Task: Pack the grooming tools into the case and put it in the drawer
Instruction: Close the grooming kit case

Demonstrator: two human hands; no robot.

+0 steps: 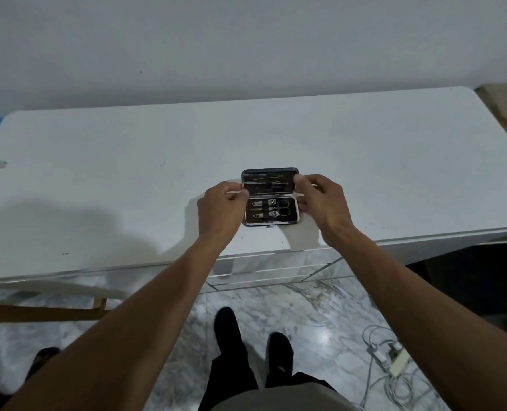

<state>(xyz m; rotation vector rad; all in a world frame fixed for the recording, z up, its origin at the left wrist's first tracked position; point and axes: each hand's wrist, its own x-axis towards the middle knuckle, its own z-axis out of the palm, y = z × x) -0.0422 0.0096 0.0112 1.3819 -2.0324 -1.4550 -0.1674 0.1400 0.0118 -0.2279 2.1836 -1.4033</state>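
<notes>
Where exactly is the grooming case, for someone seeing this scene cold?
Start at the long white table against the wall. Near its front edge, about mid-width, the left hand and right hand grip the lid of an open case. It is the only object on the table: small, dark-lined, with metal scissors and clippers strapped inside.

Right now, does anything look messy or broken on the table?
Nothing stands out. The grooming case lies open and square on the white table, its tools strapped in both halves. The left hand and right hand hold its sides.
</notes>
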